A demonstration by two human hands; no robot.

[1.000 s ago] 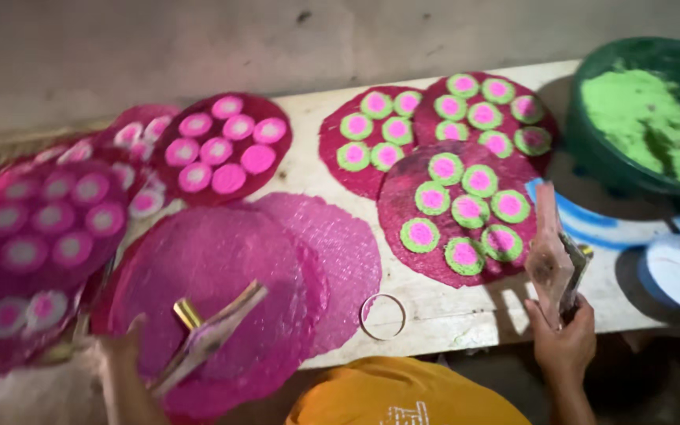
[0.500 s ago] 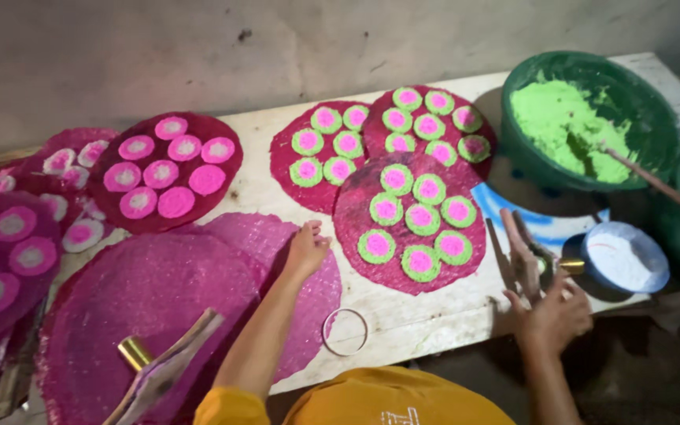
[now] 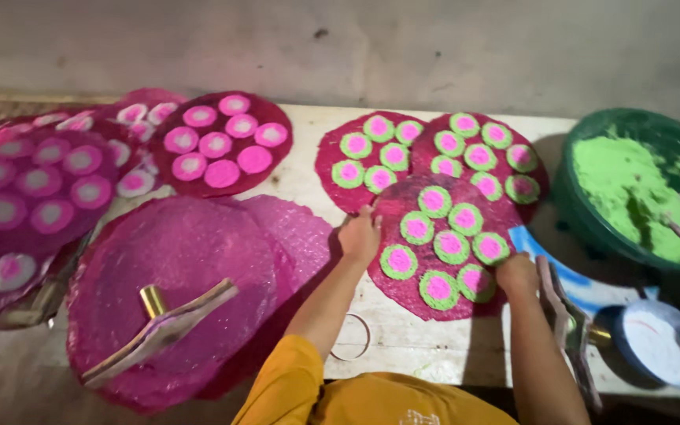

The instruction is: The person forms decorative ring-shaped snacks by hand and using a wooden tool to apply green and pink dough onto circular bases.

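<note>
The left hand (image 3: 360,236) rests on the left edge of the near disc (image 3: 442,248), fingers curled at the rim; whether they pinch it or only press on it is hard to tell, since the fingertips hide against the dark red. The right hand (image 3: 517,273) sits at the disc's right edge, knuckles up, its fingers hidden too — the grip cannot be read. The disc lies flat on the table (image 3: 308,177) between the two hands, round, so it has no long axis; its pink-and-green dots face up. It overlaps two like discs behind it, the left one (image 3: 360,157) and the right one (image 3: 485,153).

Just right of the right hand lies a wooden tool (image 3: 564,327), long axis running away from the person, beside a white bowl (image 3: 663,346). The green tub (image 3: 639,189) is cut off at the right edge. Left of the forearm lie plain pink sheets (image 3: 190,291) with a stamp (image 3: 159,327) on top — and a thin ring (image 3: 352,346), partly hidden by the sleeve.
</note>
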